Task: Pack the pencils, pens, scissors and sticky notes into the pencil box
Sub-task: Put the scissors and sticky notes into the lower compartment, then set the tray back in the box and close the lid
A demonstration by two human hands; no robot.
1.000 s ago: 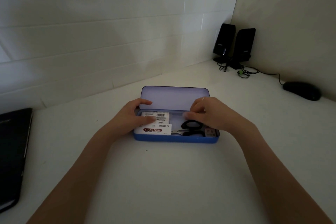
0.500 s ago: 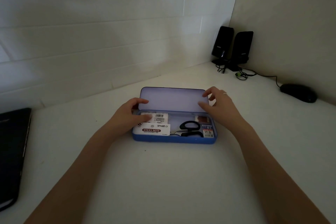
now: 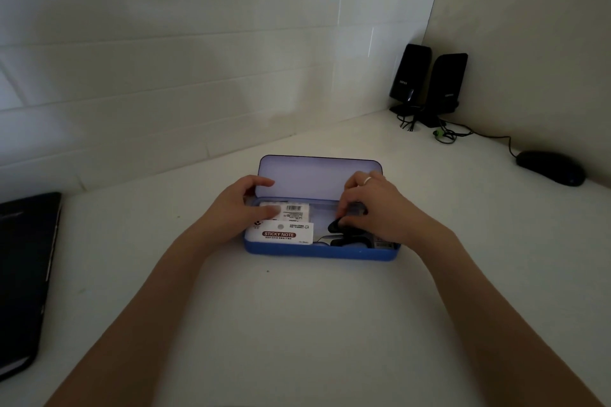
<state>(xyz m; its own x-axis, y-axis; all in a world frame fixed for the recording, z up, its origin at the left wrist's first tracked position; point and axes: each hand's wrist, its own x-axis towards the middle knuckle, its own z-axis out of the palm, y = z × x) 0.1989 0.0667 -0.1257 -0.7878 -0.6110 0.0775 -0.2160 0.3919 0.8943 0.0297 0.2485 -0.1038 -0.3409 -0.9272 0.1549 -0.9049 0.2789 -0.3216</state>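
At the far left edge of the white surface (image 3: 297, 324) lies a dark, flat laptop-like device (image 3: 26, 274), well apart from the work. Near the middle sits the blue pencil box (image 3: 317, 253), its lid (image 3: 317, 175) swung up and back toward the tiled wall.

The left hand (image 3: 243, 208) rests at the box's left end, loosely spread and grasping nothing: the thumb hooks up by the lid's left corner while the fingertips (image 3: 272, 211) press flat on a white barcoded pack (image 3: 294, 211) lying inside. Just in front of that pack, a white sticky notes pack (image 3: 281, 233), printed STICKY NOTE, leans against the near wall of the box and stands slightly above the rim.

To the right, the right hand (image 3: 377, 208), a ring on one finger, curls down into the box, fingertips pinched on the black handle of the scissors (image 3: 344, 235), which lie in the right half. The hand covers most of that end; a small printed item (image 3: 383, 243) peeks out under the wrist, too hidden to identify.

Farther right, in the corner, stand two black speakers (image 3: 429, 82) with tangled cables, and a black mouse (image 3: 550, 168) beside the side wall.
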